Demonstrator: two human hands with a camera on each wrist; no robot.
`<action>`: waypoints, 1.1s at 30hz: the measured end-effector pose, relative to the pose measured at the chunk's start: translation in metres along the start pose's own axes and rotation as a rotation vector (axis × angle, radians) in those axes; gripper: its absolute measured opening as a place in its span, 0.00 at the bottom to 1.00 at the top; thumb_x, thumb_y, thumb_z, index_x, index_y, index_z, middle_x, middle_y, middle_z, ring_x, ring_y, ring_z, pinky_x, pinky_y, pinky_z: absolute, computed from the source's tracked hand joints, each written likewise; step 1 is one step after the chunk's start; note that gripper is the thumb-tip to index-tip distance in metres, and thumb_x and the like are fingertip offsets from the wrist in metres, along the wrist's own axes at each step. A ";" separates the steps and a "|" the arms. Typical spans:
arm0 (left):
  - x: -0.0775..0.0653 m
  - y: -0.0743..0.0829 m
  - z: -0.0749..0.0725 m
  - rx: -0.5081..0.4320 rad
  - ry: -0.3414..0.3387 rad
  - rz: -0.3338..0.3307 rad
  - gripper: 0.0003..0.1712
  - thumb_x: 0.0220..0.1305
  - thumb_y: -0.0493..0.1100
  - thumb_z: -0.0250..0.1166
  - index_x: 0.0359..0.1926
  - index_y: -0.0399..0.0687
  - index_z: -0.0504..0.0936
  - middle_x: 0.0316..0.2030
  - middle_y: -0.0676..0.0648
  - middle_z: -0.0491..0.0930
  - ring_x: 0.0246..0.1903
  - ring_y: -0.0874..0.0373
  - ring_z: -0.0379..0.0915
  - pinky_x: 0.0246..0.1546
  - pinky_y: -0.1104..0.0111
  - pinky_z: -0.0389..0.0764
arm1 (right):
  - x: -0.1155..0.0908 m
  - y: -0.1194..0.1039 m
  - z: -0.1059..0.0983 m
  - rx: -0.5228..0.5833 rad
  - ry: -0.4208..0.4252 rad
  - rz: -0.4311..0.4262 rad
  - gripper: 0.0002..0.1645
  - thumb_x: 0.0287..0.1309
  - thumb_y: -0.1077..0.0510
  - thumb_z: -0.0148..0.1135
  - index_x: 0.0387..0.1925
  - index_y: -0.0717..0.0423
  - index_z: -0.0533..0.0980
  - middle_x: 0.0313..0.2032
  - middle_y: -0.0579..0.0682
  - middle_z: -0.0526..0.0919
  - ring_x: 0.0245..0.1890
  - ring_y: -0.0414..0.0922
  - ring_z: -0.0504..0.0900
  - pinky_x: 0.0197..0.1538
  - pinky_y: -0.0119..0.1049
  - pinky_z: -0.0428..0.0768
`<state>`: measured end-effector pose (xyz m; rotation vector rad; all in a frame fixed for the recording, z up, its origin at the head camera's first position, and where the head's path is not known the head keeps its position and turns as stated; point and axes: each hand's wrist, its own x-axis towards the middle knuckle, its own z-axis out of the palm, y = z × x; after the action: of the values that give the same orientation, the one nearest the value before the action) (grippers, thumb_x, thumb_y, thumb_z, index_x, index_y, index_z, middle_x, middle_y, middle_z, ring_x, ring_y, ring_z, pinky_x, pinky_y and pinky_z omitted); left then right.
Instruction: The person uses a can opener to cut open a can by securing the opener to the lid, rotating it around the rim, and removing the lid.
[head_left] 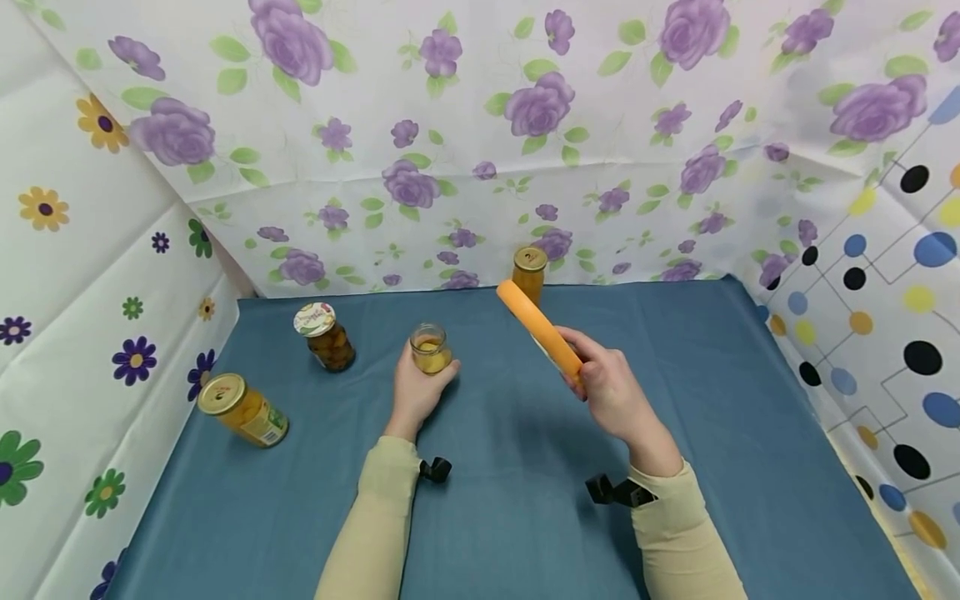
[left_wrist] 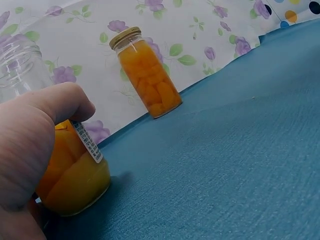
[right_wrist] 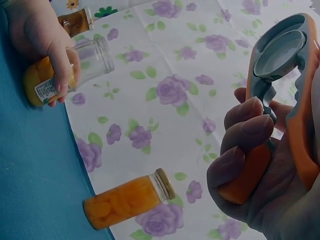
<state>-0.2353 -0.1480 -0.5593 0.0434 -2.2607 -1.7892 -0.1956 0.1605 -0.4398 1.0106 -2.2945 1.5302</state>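
Observation:
My left hand (head_left: 417, 390) grips a lidless glass jar (head_left: 431, 357) of orange fruit pieces that stands on the blue cloth. In the left wrist view, the thumb presses across the jar's label (left_wrist: 88, 142), and the clear upper glass rises above the fruit. To the right, my right hand (head_left: 611, 392) holds an orange and grey jar opener (head_left: 542, 327) up above the cloth, fingers curled round its handles. A round metal lid (right_wrist: 281, 56) sits inside the opener's toothed grip in the right wrist view.
A closed jar of orange fruit (head_left: 529, 283) stands at the back by the flowered curtain. On the left are a closed jar of dark contents (head_left: 332, 343) and another closed fruit jar (head_left: 258, 417). Patterned sheets (head_left: 892, 333) border the blue cloth (head_left: 517, 517).

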 end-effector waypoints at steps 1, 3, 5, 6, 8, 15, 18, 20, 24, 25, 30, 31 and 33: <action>0.001 0.001 0.000 0.000 0.001 0.001 0.30 0.63 0.40 0.79 0.63 0.50 0.76 0.51 0.41 0.80 0.46 0.44 0.78 0.51 0.47 0.79 | 0.000 0.000 -0.001 0.001 -0.002 0.000 0.53 0.74 0.21 0.30 0.70 0.56 0.76 0.24 0.53 0.75 0.17 0.44 0.69 0.18 0.35 0.70; 0.002 0.001 0.001 0.002 0.002 -0.002 0.30 0.63 0.40 0.79 0.63 0.50 0.76 0.51 0.42 0.80 0.46 0.44 0.78 0.51 0.48 0.79 | 0.001 0.000 -0.001 0.001 -0.007 0.004 0.53 0.74 0.21 0.30 0.70 0.56 0.76 0.24 0.53 0.75 0.17 0.44 0.69 0.18 0.35 0.70; 0.001 0.001 0.001 0.004 0.004 -0.002 0.30 0.63 0.40 0.79 0.63 0.50 0.76 0.50 0.42 0.80 0.46 0.45 0.78 0.51 0.48 0.79 | 0.000 0.000 -0.001 -0.001 -0.011 0.005 0.53 0.74 0.21 0.30 0.70 0.57 0.76 0.24 0.52 0.75 0.17 0.44 0.69 0.18 0.35 0.70; 0.001 0.002 0.001 0.003 0.004 0.000 0.31 0.63 0.40 0.79 0.63 0.50 0.76 0.50 0.42 0.80 0.46 0.44 0.78 0.51 0.48 0.79 | 0.000 0.000 -0.001 -0.002 -0.011 0.005 0.53 0.74 0.21 0.29 0.70 0.57 0.76 0.24 0.51 0.75 0.17 0.43 0.70 0.18 0.35 0.70; 0.002 0.002 0.001 0.003 0.005 0.007 0.30 0.63 0.40 0.79 0.63 0.50 0.77 0.50 0.42 0.80 0.45 0.45 0.78 0.50 0.48 0.79 | 0.001 0.000 -0.001 -0.010 -0.007 0.002 0.53 0.74 0.21 0.30 0.71 0.57 0.76 0.24 0.48 0.75 0.17 0.42 0.69 0.18 0.35 0.70; 0.002 0.002 0.001 -0.002 0.003 0.010 0.30 0.63 0.41 0.79 0.63 0.50 0.77 0.50 0.42 0.80 0.45 0.45 0.78 0.49 0.48 0.79 | 0.000 0.000 -0.001 -0.028 -0.008 0.000 0.54 0.75 0.22 0.29 0.71 0.59 0.75 0.24 0.50 0.75 0.17 0.42 0.69 0.18 0.35 0.70; 0.002 0.001 0.001 0.003 0.006 0.005 0.31 0.62 0.41 0.79 0.63 0.50 0.76 0.49 0.41 0.80 0.44 0.45 0.78 0.48 0.48 0.79 | 0.000 0.000 0.000 -0.028 -0.012 0.002 0.55 0.75 0.22 0.29 0.71 0.60 0.75 0.24 0.53 0.76 0.17 0.43 0.70 0.18 0.35 0.71; 0.001 0.000 0.000 0.004 0.011 0.007 0.31 0.62 0.41 0.79 0.63 0.49 0.76 0.49 0.41 0.80 0.43 0.45 0.78 0.48 0.48 0.79 | 0.000 0.000 0.001 -0.024 -0.016 0.006 0.55 0.75 0.21 0.28 0.71 0.60 0.75 0.25 0.54 0.76 0.17 0.44 0.71 0.18 0.35 0.71; 0.000 -0.002 -0.002 0.001 0.021 0.014 0.30 0.63 0.41 0.79 0.62 0.50 0.77 0.49 0.41 0.80 0.43 0.44 0.78 0.47 0.47 0.79 | 0.001 -0.001 0.004 -0.016 -0.026 0.010 0.55 0.75 0.22 0.28 0.71 0.61 0.75 0.25 0.54 0.76 0.17 0.44 0.71 0.18 0.35 0.72; 0.000 -0.002 -0.001 0.007 0.021 0.014 0.30 0.63 0.41 0.79 0.63 0.50 0.77 0.49 0.41 0.80 0.43 0.45 0.78 0.47 0.48 0.79 | 0.001 -0.001 0.004 -0.016 -0.029 0.012 0.55 0.75 0.22 0.28 0.71 0.61 0.75 0.25 0.53 0.76 0.17 0.43 0.71 0.18 0.35 0.72; 0.001 -0.003 0.000 0.034 0.014 0.022 0.30 0.63 0.42 0.79 0.63 0.51 0.77 0.48 0.42 0.82 0.43 0.46 0.79 0.47 0.48 0.80 | 0.000 -0.001 0.007 -0.022 -0.039 0.029 0.56 0.75 0.21 0.28 0.71 0.61 0.75 0.25 0.45 0.76 0.17 0.40 0.70 0.18 0.36 0.71; 0.001 -0.003 0.000 0.036 0.012 0.025 0.31 0.63 0.42 0.79 0.63 0.50 0.76 0.48 0.42 0.82 0.43 0.46 0.79 0.47 0.48 0.80 | -0.001 -0.001 0.007 -0.022 -0.040 0.032 0.56 0.75 0.21 0.28 0.71 0.60 0.75 0.25 0.44 0.75 0.17 0.40 0.70 0.18 0.36 0.72; 0.001 -0.003 0.000 0.037 0.013 0.029 0.31 0.62 0.42 0.79 0.63 0.50 0.76 0.48 0.42 0.82 0.42 0.45 0.79 0.47 0.48 0.80 | -0.001 -0.001 0.008 -0.021 -0.045 0.035 0.55 0.75 0.21 0.28 0.71 0.60 0.75 0.24 0.43 0.75 0.17 0.39 0.69 0.18 0.36 0.71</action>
<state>-0.2368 -0.1488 -0.5620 0.0294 -2.2735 -1.7278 -0.1927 0.1537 -0.4430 1.0144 -2.3660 1.5085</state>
